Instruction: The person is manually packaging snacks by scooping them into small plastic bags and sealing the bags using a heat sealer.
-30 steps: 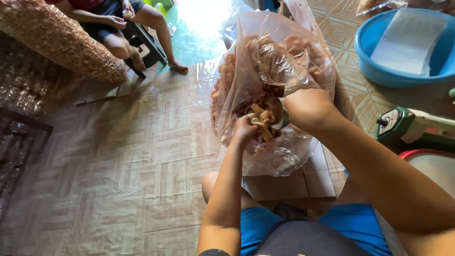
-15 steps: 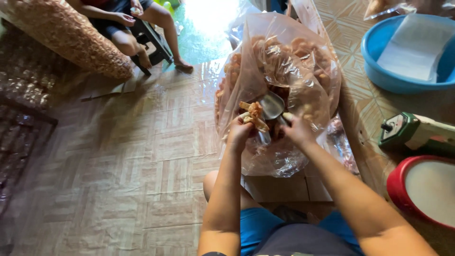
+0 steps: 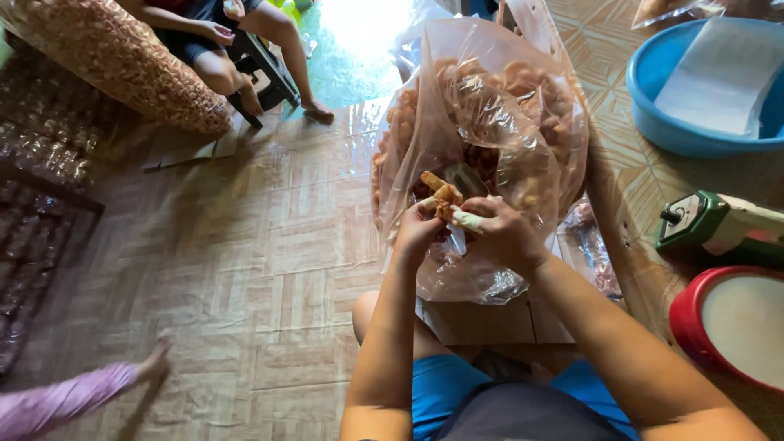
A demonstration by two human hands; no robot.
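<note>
A large clear plastic bag (image 3: 523, 106) full of orange-brown fried snacks stands on the floor in front of me. My left hand (image 3: 418, 233) is closed on the mouth of a small clear bag (image 3: 441, 196) with a few snack pieces poking out. My right hand (image 3: 500, 233) presses against it from the right, fist closed around the handle of a grey metal scoop (image 3: 467, 176). The scoop's bowl is tipped over the small bag, and its handle is hidden in my fist. Both hands meet at the large bag's opening.
A blue basin (image 3: 653, 114) holding white sheets sits at the right, with a green-and-white machine (image 3: 719, 224) and a red-rimmed bowl (image 3: 686, 318) below it. Another person sits on a stool (image 3: 261, 65) beside a long sack of snacks (image 3: 114, 65). A pink-sleeved hand (image 3: 151, 367) reaches in at lower left.
My right hand drew the scoop out of the large bag and brought it against the small bag in my left hand. A pink-sleeved hand has come in at lower left.
</note>
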